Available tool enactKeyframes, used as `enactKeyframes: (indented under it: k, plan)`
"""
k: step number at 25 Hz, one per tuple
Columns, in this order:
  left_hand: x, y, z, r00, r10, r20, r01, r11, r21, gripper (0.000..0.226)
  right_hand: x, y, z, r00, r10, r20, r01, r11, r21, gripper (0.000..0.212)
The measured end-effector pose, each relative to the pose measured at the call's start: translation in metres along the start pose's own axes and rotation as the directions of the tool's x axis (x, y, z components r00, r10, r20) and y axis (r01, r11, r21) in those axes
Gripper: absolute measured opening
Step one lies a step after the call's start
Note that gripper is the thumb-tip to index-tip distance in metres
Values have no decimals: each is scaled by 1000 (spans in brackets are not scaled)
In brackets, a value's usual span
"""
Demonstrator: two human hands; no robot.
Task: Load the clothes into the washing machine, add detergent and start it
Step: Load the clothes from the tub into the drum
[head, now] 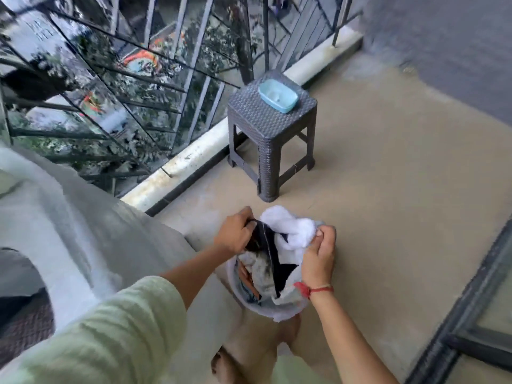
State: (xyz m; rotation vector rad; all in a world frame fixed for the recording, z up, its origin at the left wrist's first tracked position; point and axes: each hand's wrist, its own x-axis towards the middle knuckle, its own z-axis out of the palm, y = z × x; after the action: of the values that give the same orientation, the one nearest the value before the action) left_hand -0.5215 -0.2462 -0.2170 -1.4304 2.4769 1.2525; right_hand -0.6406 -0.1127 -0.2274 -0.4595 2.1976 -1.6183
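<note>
A pale bucket (285, 310) full of clothes stands on the floor in front of me. A white cloth (293, 225) lies on top of it, with a dark garment (264, 239) beside it. My left hand (235, 234) is closed on the dark garment at the bucket's left side. My right hand (318, 259) grips the white cloth at the right side. The white washing machine (69, 231) fills the left of the view, its dark drum opening (19, 300) at the lower left. A blue dish (278, 96) rests on a grey woven stool (270, 126) beyond the bucket.
A metal railing (124, 79) with a white kerb (194, 156) runs along the balcony's left edge. A grey wall (443, 45) closes the far right. A dark door frame (471, 300) lies at the lower right. My bare foot (227, 358) stands below the bucket on the beige floor (388, 189).
</note>
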Motion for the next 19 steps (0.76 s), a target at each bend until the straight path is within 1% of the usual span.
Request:
enactKeyframes:
  k: [2, 3, 4, 6, 7, 8, 9, 10, 11, 12, 13, 14, 15, 16, 17, 18, 19]
  plan:
    - [-14, 34, -41, 986, 158, -52, -157, 987, 20, 7, -11, -41, -11, 997, -78, -30, 77, 997, -30, 21]
    - [-24, 49, -63, 967, 245, -74, -243, 970, 28, 6, -18, -62, -16, 993, -111, -37, 110, 993, -41, 21]
    - [-32, 63, -82, 939, 325, -110, -325, 946, 18, 5, -24, -81, -19, 989, -139, -43, 137, 990, -45, 19]
    - [-53, 95, -121, 875, 432, -219, -449, 893, -33, 18, -31, -117, -23, 981, -186, -49, 184, 982, -34, 12]
    - [-64, 110, -142, 839, 479, -257, -504, 863, -40, 20, -33, -132, -25, 977, -213, -27, 212, 977, -7, 11]
    - [-79, 126, -165, 797, 532, -285, -563, 826, -31, 18, -35, -147, -27, 966, -256, 26, 255, 966, 27, 9]
    - [-92, 141, -186, 757, 578, -304, -612, 790, -22, 14, -37, -159, -27, 949, -296, 105, 293, 955, 46, 10]
    - [-106, 152, -208, 722, 606, -335, -650, 759, -28, 9, -41, -171, -27, 919, -339, 201, 340, 940, 31, 27]
    - [-125, 161, -232, 690, 620, -373, -684, 727, -58, 7, -43, -181, -25, 870, -377, 318, 409, 912, -38, 50]
    - [-144, 168, -253, 657, 629, -416, -719, 688, -95, 6, -44, -186, -20, 824, -374, 426, 471, 869, -149, 74]
    - [-165, 171, -276, 607, 633, -480, -758, 643, -111, 6, -47, -191, -13, 792, -336, 510, 515, 816, -262, 92]
    - [-186, 172, -297, 554, 625, -550, -790, 603, -110, 6, -51, -194, -3, 774, -273, 572, 534, 766, -357, 99]
    - [-208, 169, -318, 509, 610, -607, -814, 570, -111, 7, -57, -193, 8, 757, -223, 615, 554, 718, -421, 92]
    - [-230, 163, -339, 476, 585, -657, -830, 547, -114, 9, -64, -192, 21, 737, -199, 646, 581, 675, -454, 73]
    - [-249, 153, -358, 457, 557, -693, -835, 537, -118, 9, -74, -191, 32, 731, -201, 652, 600, 645, -473, 48]
    - [-268, 136, -374, 432, 529, -731, -825, 560, -82, 8, -88, -194, 44, 739, -229, 634, 606, 637, -476, 28]
    - [-284, 115, -387, 397, 510, -763, -786, 618, 4, 6, -101, -197, 54, 748, -282, 600, 612, 644, -460, 22]
